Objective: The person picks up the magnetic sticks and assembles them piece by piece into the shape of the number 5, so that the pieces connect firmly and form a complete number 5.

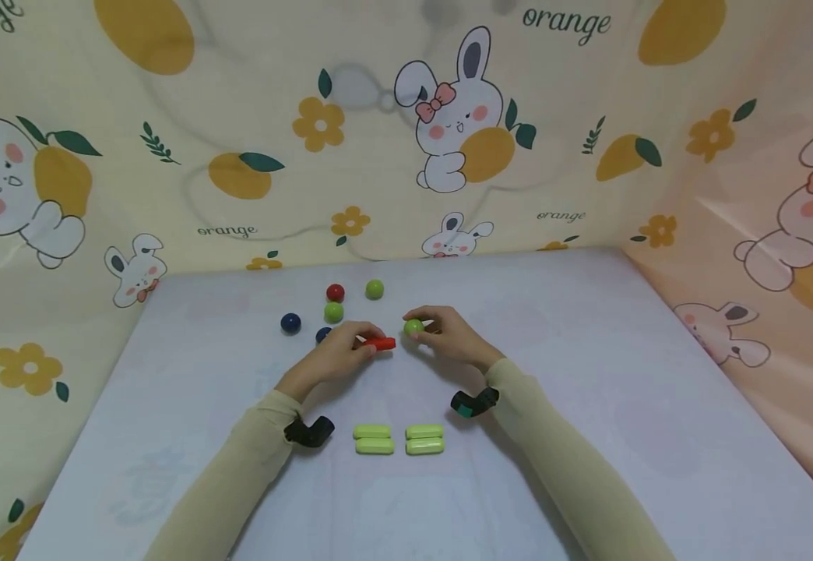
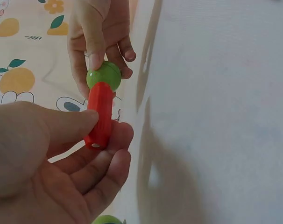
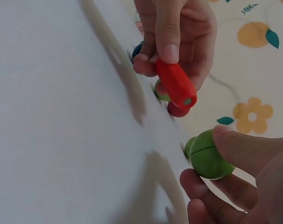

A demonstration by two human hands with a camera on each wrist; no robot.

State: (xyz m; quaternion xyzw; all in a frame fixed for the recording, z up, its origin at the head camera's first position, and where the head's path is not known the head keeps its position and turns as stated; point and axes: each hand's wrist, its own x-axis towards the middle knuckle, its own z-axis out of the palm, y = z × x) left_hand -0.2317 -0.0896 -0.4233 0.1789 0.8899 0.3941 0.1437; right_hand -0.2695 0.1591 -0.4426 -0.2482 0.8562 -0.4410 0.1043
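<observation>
Pinched between thumb and fingertips, a smooth red cylindrical rod (image 1: pixel 381 343) sits in the left hand (image 1: pixel 339 352), its flat end showing a small dark dot in the right wrist view, while the right hand (image 1: pixel 452 336) clamps thumb and fingers round a glossy green ball (image 1: pixel 413 327) with a seam round its middle. Rod and ball meet end to end above the middle of the desk (image 1: pixel 624 374), whose top is a pale, matt cloth. Toward the far edge lie a red ball (image 1: pixel 335 293), two green balls (image 1: pixel 374 290) and a dark blue ball (image 1: pixel 290 322); another blue ball (image 1: pixel 322 335) is half hidden behind the left hand. Nearer the front edge lie four rounded green rods (image 1: pixel 398 439), in two pairs. Whether rod and ball are joined or only touching cannot be told.
</observation>
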